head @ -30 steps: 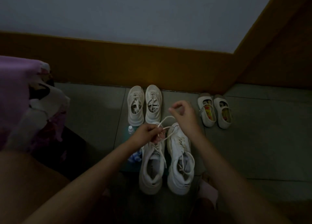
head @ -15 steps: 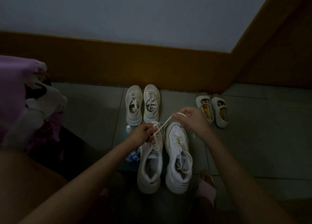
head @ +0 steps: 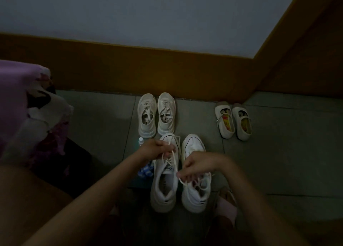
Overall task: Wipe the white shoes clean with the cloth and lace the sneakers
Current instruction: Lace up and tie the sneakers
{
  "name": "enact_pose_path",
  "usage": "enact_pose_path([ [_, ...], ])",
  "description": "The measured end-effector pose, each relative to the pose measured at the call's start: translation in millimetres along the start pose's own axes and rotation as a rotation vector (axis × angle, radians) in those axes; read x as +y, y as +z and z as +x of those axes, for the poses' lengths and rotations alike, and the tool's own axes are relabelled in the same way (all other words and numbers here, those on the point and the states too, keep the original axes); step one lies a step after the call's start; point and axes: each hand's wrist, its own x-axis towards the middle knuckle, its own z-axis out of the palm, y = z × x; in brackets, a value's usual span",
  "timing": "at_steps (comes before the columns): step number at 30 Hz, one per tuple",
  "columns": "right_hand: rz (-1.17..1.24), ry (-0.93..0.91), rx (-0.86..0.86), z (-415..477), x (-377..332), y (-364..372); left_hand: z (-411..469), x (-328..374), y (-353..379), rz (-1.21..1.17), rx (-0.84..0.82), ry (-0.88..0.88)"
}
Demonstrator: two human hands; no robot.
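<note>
White lace (head: 174, 155), left fingers (head: 164, 149) to right fingers (head: 186, 173)

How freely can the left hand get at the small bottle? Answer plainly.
Probably yes: the bottle stands close beside the left hand, nothing between, though that hand grips the lace.

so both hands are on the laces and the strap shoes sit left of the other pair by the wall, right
No: the head view shows the strap shoes right of the other pair by the wall. The left hand and right hand do hold the laces.
</note>
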Motion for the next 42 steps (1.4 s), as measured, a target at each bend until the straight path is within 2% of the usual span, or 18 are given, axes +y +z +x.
enact_pose_path([
  [1, 0.009, -0.029, 0.141, 8.0, 4.7, 2.1, -0.7, 0.2, 0.0, 0.014, 0.008, 0.012],
  [3, 0.184, -0.07, 0.481, 24.1, 12.4, 4.1, -0.1, -0.7, -1.0, 0.042, 0.031, 0.042],
  [5, 0.343, -0.081, 0.652, 35.2, 14.7, 4.6, 2.5, -1.9, -2.0, 0.163, 0.071, 0.112],
  [9, 0.393, -0.088, 0.603, 45.6, 16.0, 13.9, 2.1, -4.9, 2.3, 0.476, 0.169, 0.29],
  [12, 0.551, -0.108, 0.587, 53.9, 19.2, 20.3, 0.9, -7.3, 2.7, 0.618, 0.247, 0.418],
  [15, 0.703, -0.14, 0.596, 60.2, 18.0, 21.5, 2.4, -10.0, 2.4, 0.472, 0.302, 0.412],
  [18, 0.751, -0.19, 0.593, 60.7, 19.0, 20.1, 0.3, -10.0, 8.7, 0.258, 0.31, 0.371],
  [21, 0.804, -0.202, 0.589, 58.6, 22.8, 17.5, -0.6, -11.1, 11.0, 0.139, 0.303, 0.341],
  [26, 0.767, -0.18, 0.647, 54.9, 22.3, 9.5, 0.6, -16.3, 6.7, -0.051, 0.298, 0.235],
  [31, 0.51, -0.079, 0.829, 46.6, 31.0, -8.9, -2.6, -16.6, 6.2, -0.134, 0.262, 0.212],
  [34, 0.149, 0.071, 1.015, 36.2, 42.4, -15.5, -3.4, -17.9, 4.5, -0.156, 0.243, 0.189],
  [35, 0.135, 0.05, 0.987, 34.5, 41.5, -15.0, -3.1, -18.5, 4.6, -0.156, 0.24, 0.182],
  [39, 0.327, -0.2, 0.694, 41.3, 27.8, 0.7, -4.6, -16.1, 9.2, -0.167, 0.228, 0.15],
  [42, 0.418, -0.257, 0.65, 44.0, 19.6, 10.5, -8.3, -12.3, 8.9, -0.224, 0.226, 0.115],
])
